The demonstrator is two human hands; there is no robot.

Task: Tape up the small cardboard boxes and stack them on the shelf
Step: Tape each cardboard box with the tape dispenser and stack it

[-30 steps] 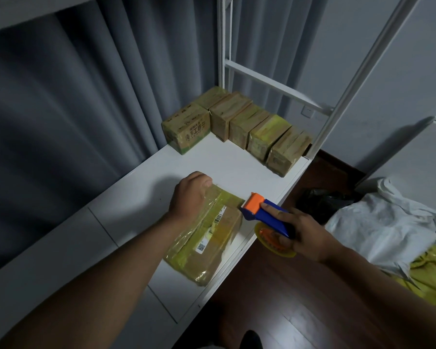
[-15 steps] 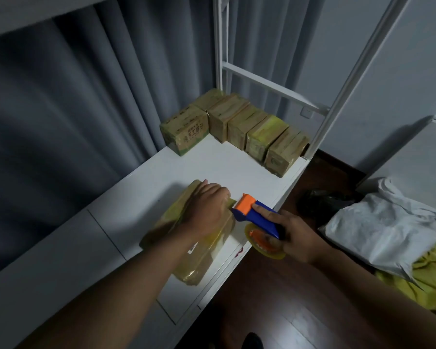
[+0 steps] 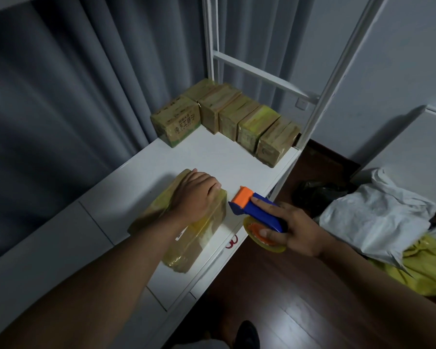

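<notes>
Pressing left hand [image 3: 195,195] on box [image 3: 186,238], right hand [image 3: 291,229] holding dispenser [image 3: 256,210]

A white shelf [image 3: 212,157] has open surface between a row of taped boxes [image 3: 237,117] at its far end and a box [image 3: 194,238] at the near edge, held down by the left hand [image 3: 196,197]. A curtain [image 3: 73,109] closes the left side. A white post [image 3: 320,96] stands at the far right corner. The right hand [image 3: 295,230] holds a tape dispenser [image 3: 257,210] just right of the near box, over the shelf's open right edge.

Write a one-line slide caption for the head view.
Left hand steadies taped box; right hand holds tape dispenser.
</notes>
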